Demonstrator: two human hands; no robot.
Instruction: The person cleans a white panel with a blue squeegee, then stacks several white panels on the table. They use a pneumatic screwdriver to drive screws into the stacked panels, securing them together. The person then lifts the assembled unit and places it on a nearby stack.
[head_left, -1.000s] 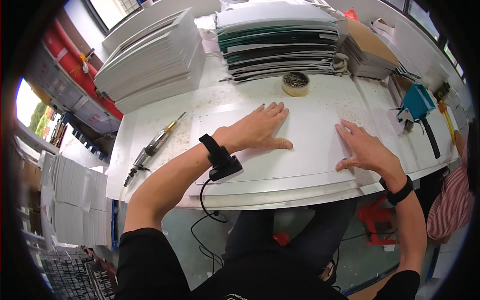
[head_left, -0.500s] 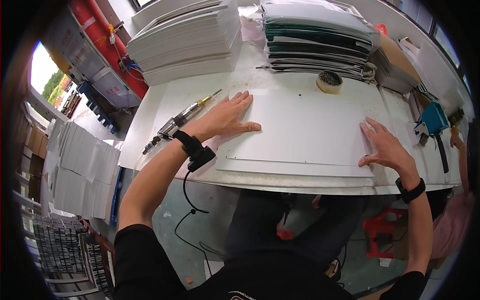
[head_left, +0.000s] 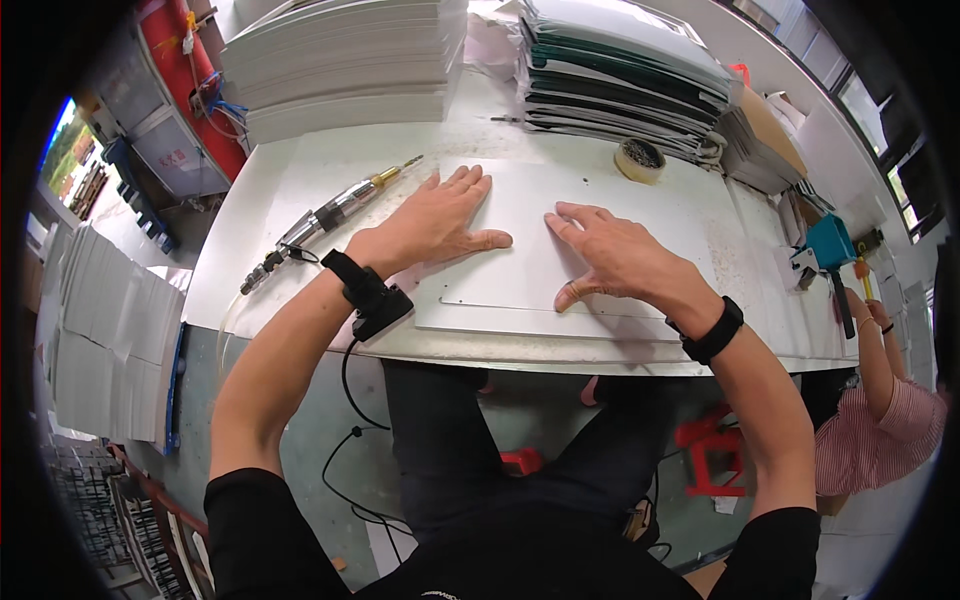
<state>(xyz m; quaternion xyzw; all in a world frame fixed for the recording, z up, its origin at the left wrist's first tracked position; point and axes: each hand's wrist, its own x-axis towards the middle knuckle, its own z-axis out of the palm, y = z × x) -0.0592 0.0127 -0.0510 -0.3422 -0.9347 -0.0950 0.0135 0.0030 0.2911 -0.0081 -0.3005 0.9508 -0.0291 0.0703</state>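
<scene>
My right hand [head_left: 620,262] has slid in from the far edge toward my left hand [head_left: 432,222]; both now press flat, fingers spread, gripping nothing, on the white sheet [head_left: 560,290] at the table's [head_left: 250,250] near edge, smoothing it

The left hand [head_left: 432,222] and right hand [head_left: 612,258] cover the middle of the white panel [head_left: 560,215], so its surface beneath them is hidden. The far stack of white sheets [head_left: 340,60] is cut off by the top edge. At the right, a co-worker's sleeve [head_left: 880,440] fades into the dark rim, the body out of view.
</scene>
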